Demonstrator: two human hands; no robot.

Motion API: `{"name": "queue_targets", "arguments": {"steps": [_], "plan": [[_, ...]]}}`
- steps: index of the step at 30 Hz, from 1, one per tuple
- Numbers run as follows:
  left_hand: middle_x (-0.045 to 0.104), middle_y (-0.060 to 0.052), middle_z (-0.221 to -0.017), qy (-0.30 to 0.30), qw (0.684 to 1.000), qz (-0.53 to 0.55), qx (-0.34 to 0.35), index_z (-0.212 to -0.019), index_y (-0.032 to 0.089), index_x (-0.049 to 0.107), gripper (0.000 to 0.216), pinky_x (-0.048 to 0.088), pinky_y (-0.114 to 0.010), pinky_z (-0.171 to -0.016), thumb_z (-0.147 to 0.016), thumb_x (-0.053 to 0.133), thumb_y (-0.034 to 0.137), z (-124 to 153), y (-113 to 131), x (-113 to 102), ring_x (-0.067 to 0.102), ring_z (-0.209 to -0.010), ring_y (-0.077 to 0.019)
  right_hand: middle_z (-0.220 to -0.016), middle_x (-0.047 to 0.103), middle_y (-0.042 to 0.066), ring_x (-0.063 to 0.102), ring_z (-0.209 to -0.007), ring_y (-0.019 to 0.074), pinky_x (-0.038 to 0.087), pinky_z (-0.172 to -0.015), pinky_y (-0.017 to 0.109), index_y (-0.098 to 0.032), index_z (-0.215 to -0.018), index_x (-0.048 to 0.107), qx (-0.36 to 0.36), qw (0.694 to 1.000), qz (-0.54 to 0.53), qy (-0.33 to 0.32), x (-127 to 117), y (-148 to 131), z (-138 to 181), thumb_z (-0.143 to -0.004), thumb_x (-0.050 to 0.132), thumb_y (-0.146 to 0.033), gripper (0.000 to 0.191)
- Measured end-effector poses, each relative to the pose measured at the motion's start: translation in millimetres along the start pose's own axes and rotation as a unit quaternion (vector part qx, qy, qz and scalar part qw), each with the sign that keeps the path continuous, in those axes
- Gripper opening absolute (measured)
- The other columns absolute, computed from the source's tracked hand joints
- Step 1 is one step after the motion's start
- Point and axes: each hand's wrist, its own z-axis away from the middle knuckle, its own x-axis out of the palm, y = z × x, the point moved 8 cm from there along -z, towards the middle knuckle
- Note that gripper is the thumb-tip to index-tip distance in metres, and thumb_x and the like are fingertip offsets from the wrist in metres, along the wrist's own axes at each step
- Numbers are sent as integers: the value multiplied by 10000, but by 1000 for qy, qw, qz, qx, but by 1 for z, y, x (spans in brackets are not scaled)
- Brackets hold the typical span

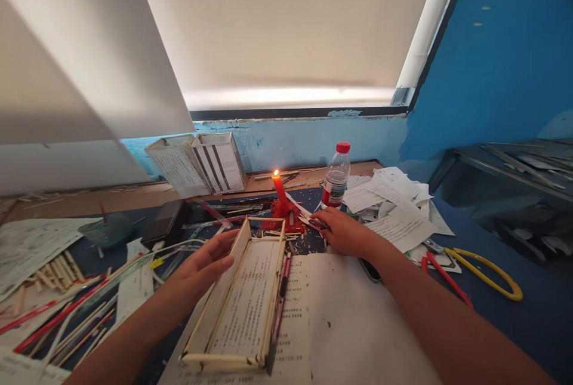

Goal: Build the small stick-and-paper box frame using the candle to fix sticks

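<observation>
left hand (203, 261) open, fingers spread against the long wall of a pale wooden-stick frame lined with printed paper (244, 301), which sits on a big white printed sheet (344, 319)! right hand (344, 231) pinches a thin white paper strip (305, 212), close to a red candle stand (284, 216) and its lit red candle (277, 188); behind them, a clear plastic bottle with a red cap (335, 177) and a pale paper-walled box (219, 163).

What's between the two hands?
In the head view, a stick-framed paper box lies between the left hand and the right hand; a lit red candle stands just beyond it.
</observation>
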Motion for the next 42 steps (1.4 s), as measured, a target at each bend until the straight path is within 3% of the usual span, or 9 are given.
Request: {"name": "queue_targets", "arguments": {"steps": [4, 8, 11, 15, 19, 27, 32, 36, 42], "plan": [[522, -76, -1632, 12, 1000, -14, -3, -1369, 327, 605, 618, 512, -529, -1110, -806, 798, 495, 2, 1, 3, 572, -1408, -411, -1293, 683, 171, 639, -1201, 288, 484, -1018, 391, -166, -1307, 709, -8, 1000, -12, 26, -4, 0, -3, -986, 574, -142, 349], [536, -90, -1620, 22, 1000, -14, 9, -1349, 308, 624, 653, 509, -530, -1119, -761, 839, 491, 1, 3, 2, 569, -1412, -418, -1222, 707, 139, 678, -1078, 239, 500, -949, 351, -173, -1271, 721, -31, 997, -37, 51, -7, -16, -4, -1004, 591, -204, 298], [574, -99, -1588, 18, 1000, -11, 4, -1349, 300, 628, 665, 503, -532, -1131, -748, 846, 481, -1, 1, 2, 583, -1400, -413, -1137, 739, 107, 693, -975, 212, 504, -857, 316, -176, -1229, 720, -38, 996, -53, 68, -6, -33, -13, -990, 651, -282, 270], [619, -118, -1540, 3, 1000, -23, -8, -1388, 308, 598, 687, 482, -562, -1147, -774, 827, 513, -2, -2, 2, 593, -1391, -416, -902, 762, 63, 672, -766, 206, 443, -654, 291, -182, -1026, 744, -24, 996, -49, 70, 1, -47, -35, -899, 762, -428, 278], [644, -133, -1506, -5, 1000, -19, 3, -1371, 289, 611, 668, 472, -559, -1153, -778, 837, 498, -1, 2, 2, 601, -1380, -413, -797, 748, 59, 631, -661, 192, 356, -566, 279, -185, -918, 743, 7, 996, -36, 76, 9, -47, -47, -869, 758, -316, 141], [696, -147, -1431, -3, 1000, -15, -3, -1357, 276, 629, 670, 527, -512, -1083, -757, 858, 464, -2, 1, 2, 651, -1320, -397, -780, 732, 56, 604, -666, 178, 356, -587, 276, -171, -841, 745, 21, 994, -37, 98, 11, -38, -49, -833, 677, -158, 70], [668, -135, -1478, 1, 1000, -20, 1, -1341, 292, 632, 656, 538, -505, -1071, -753, 849, 488, -2, 0, 0, 637, -1341, -395, -965, 743, 115, 650, -816, 210, 452, -731, 293, -154, -908, 799, 29, 992, -44, 118, 4, -28, -47, -874, 629, -149, 174], [663, -117, -1490, -2, 1000, -18, -1, -1337, 299, 633, 623, 540, -503, -1074, -771, 831, 469, -2, 0, 1, 637, -1344, -387, -1012, 735, 130, 647, -884, 223, 459, -809, 309, -142, -935, 797, 34, 990, -57, 126, 2, -24, -47, -891, 631, -157, 173], [653, -113, -1501, -14, 1000, -12, -1, -1355, 295, 619, 629, 477, -524, -1151, -783, 829, 452, -1, 1, 3, 606, -1381, -385, -836, 728, 64, 620, -740, 199, 409, -669, 289, -161, -1062, 730, 64, 981, -133, 126, -1, -15, -47, -948, 510, -165, 247]]}}
